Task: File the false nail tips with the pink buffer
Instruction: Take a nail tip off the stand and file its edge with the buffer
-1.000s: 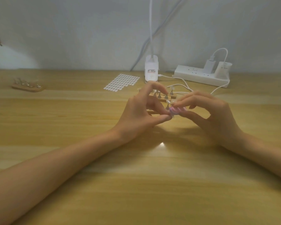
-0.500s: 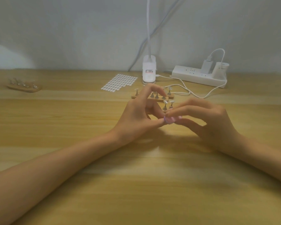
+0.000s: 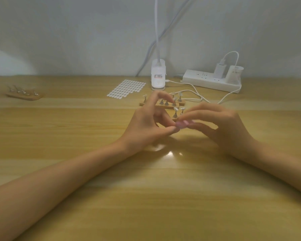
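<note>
Glossy wooden bench (image 3: 163, 197) against a pale wall (image 3: 76, 32); right grip (image 3: 221, 126) pinches the pink buffer (image 3: 182, 123), left grip (image 3: 146, 124) curled beside it, contents hidden.

You have one view only, from the wide-angle camera on your head. It looks forward and down across the pale yellow wooden worktop (image 3: 63, 129) toward the grey wall (image 3: 76, 32). The white plastic lamp base (image 3: 158, 75) sits at upper centre, by that wall. Your left hand (image 3: 146, 124) and right hand (image 3: 222, 126) meet nearer you than the lamp base, close to mid-frame, with both forearms (image 3: 59, 185) running in from the bottom corners.
</note>
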A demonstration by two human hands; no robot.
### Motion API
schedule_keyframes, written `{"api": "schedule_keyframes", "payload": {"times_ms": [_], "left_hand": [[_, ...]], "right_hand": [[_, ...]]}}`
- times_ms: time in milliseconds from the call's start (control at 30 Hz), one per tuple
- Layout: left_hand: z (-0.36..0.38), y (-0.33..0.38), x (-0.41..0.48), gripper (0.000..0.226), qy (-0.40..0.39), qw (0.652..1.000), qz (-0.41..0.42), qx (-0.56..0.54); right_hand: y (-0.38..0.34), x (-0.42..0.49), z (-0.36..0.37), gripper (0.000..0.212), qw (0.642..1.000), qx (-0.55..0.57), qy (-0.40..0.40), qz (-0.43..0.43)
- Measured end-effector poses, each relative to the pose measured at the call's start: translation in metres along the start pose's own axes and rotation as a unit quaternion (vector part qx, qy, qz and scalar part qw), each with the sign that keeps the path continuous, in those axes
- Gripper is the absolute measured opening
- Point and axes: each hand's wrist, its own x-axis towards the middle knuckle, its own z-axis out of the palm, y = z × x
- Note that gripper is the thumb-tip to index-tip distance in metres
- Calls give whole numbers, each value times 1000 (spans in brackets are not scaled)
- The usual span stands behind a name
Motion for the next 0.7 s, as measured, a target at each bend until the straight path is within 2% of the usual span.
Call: {"api": "schedule_keyframes", "payload": {"times_ms": [100,233,333,600,700], "left_hand": [[-1,-1,0,56,-1,1000,1,-15],[-2,0,0,54,0,1000,-5,-21],[-1,2,0,53,-6,1000,5,-8],[-1,4,-1,51,-2,1000,8,6],[1,5,-2,49,4,999,27,22]], "right_hand": [[1,-1,0,12,1000,-6,0,-20],[3,-1,-1,15,1000,-12,13,21],[3,-2,0,13,1000,-18,4,-3],[2,-2,2,17,1000,-9,11,24],[1,-1,3,16,1000,15,10,-5]]}}
